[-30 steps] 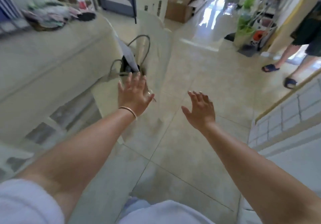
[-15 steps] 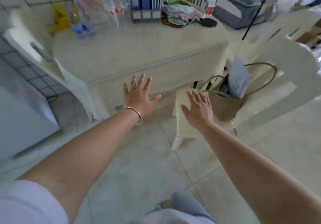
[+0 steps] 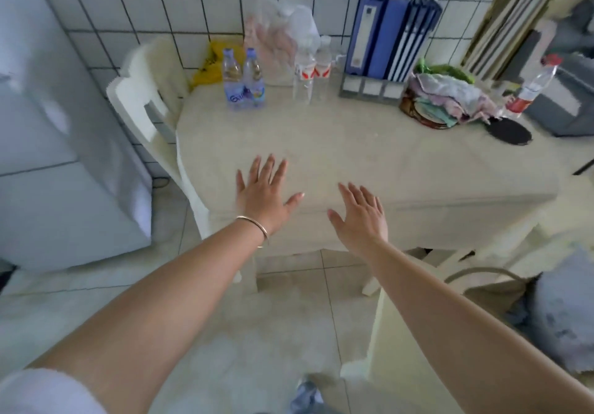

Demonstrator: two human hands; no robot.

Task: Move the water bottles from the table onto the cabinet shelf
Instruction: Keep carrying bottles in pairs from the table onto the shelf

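Two blue-labelled water bottles (image 3: 244, 79) stand side by side at the back left of the cream table (image 3: 369, 153). Two clear bottles with red-and-white labels (image 3: 311, 71) stand just right of them, by the tiled wall. A further bottle with a red cap (image 3: 530, 87) stands at the table's far right. My left hand (image 3: 262, 196), with a bangle on the wrist, hovers open over the near table edge. My right hand (image 3: 361, 216) is open beside it, fingers spread. Both hands hold nothing and are well short of the bottles. No cabinet shelf is in view.
A white chair (image 3: 144, 105) stands at the table's left end, next to a white appliance (image 3: 48, 143). Blue binders in a rack (image 3: 389, 41), a heap of cloths (image 3: 446, 98), a dark round mat (image 3: 509, 132) and a plastic bag (image 3: 283, 37) crowd the table's back. A stool with a bag (image 3: 482, 288) sits at lower right.
My view has swung left from the open floor to the table, which now fills the frame with its bottles. Both hands stay open and have come over the table's near edge.
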